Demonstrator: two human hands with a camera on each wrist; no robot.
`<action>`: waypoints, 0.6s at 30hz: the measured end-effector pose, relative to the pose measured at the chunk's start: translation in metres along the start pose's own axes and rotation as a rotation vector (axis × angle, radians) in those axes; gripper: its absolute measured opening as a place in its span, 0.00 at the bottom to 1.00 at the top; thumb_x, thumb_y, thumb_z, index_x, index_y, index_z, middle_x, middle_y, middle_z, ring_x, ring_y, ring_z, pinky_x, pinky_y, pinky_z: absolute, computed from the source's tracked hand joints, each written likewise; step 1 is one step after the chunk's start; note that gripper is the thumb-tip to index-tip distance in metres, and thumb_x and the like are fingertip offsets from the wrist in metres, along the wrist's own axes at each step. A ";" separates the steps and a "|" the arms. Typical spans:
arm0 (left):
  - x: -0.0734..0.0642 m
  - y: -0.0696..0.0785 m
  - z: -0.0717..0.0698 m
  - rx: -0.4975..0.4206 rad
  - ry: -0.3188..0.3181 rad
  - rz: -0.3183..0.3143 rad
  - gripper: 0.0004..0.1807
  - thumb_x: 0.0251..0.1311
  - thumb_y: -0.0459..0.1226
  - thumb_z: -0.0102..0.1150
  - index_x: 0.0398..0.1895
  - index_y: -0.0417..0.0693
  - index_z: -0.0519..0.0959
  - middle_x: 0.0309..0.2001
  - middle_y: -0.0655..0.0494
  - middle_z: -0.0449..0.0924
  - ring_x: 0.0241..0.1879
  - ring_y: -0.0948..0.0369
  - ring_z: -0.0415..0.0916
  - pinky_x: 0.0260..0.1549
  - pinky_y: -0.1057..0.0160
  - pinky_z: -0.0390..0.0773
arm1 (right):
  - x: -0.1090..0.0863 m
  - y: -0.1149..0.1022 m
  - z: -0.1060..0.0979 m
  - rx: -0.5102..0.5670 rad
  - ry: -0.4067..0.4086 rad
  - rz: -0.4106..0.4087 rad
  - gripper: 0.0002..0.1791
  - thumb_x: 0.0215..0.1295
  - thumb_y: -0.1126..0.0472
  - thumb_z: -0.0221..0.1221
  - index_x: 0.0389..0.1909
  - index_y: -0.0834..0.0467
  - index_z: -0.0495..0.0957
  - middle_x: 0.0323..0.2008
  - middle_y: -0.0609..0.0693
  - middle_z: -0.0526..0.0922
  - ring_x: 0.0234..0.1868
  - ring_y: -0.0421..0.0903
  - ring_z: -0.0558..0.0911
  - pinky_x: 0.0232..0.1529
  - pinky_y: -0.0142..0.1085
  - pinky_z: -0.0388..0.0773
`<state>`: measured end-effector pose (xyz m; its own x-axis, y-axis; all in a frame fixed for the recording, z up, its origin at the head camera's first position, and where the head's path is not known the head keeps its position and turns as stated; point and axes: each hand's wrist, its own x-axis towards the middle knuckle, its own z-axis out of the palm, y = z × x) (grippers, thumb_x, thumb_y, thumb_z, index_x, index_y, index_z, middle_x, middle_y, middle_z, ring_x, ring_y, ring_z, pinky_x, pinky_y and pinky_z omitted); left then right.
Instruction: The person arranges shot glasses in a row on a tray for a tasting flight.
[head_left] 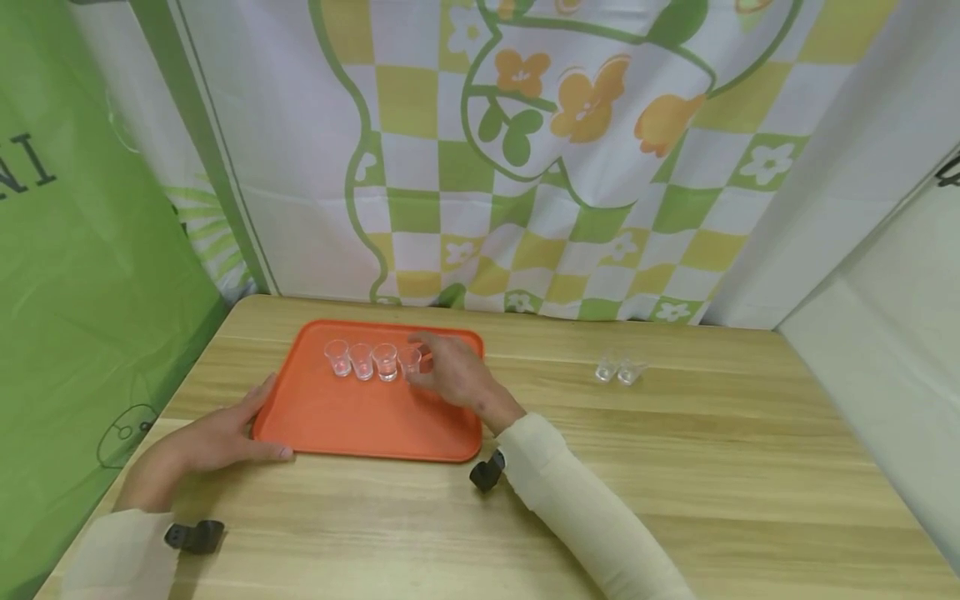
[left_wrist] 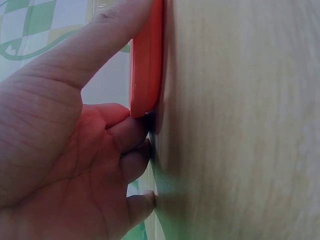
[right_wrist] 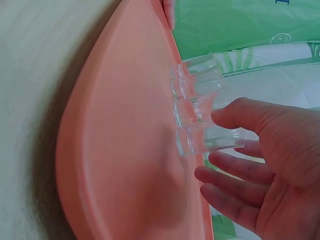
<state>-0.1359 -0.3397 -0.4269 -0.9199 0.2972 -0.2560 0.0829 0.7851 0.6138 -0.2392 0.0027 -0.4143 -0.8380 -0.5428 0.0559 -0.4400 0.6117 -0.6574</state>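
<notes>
An orange-red tray lies on the table, bearing several clear shot glasses in a row near its far side. My right hand pinches the rim of the rightmost shot glass between thumb and index finger; the other fingers extend loosely beside it. That glass stands upright next to the neighbouring shot glass. My left hand grips the tray's near left corner, its thumb along the front edge and fingers at the left side. In the left wrist view, the tray's corner sits between thumb and fingers.
Two more small clear glasses stand close together on the right part of the wooden table. A patterned curtain hangs behind the table's far edge. Green fabric hangs at the left.
</notes>
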 end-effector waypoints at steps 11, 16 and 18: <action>0.000 -0.001 0.001 0.004 0.005 0.003 0.66 0.59 0.54 0.72 0.83 0.41 0.35 0.75 0.18 0.38 0.70 0.21 0.45 0.62 0.22 0.53 | -0.007 0.005 -0.005 0.022 0.013 -0.032 0.32 0.66 0.61 0.69 0.70 0.61 0.72 0.56 0.54 0.84 0.56 0.51 0.84 0.54 0.38 0.81; 0.000 -0.001 0.002 0.005 0.008 0.004 0.66 0.59 0.55 0.72 0.83 0.42 0.35 0.75 0.18 0.38 0.70 0.21 0.45 0.62 0.21 0.53 | -0.014 0.009 -0.009 0.033 0.023 -0.038 0.33 0.67 0.62 0.69 0.71 0.62 0.71 0.59 0.56 0.82 0.58 0.54 0.82 0.57 0.44 0.80; 0.000 -0.001 0.002 0.009 0.009 0.004 0.66 0.59 0.55 0.72 0.83 0.42 0.35 0.75 0.18 0.38 0.70 0.21 0.45 0.62 0.22 0.53 | -0.018 0.011 -0.012 0.042 0.029 -0.036 0.33 0.67 0.62 0.69 0.71 0.62 0.71 0.61 0.57 0.81 0.59 0.55 0.82 0.58 0.46 0.79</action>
<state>-0.1355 -0.3395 -0.4287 -0.9229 0.2952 -0.2471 0.0896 0.7890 0.6078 -0.2332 0.0259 -0.4141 -0.8313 -0.5465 0.1017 -0.4565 0.5668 -0.6858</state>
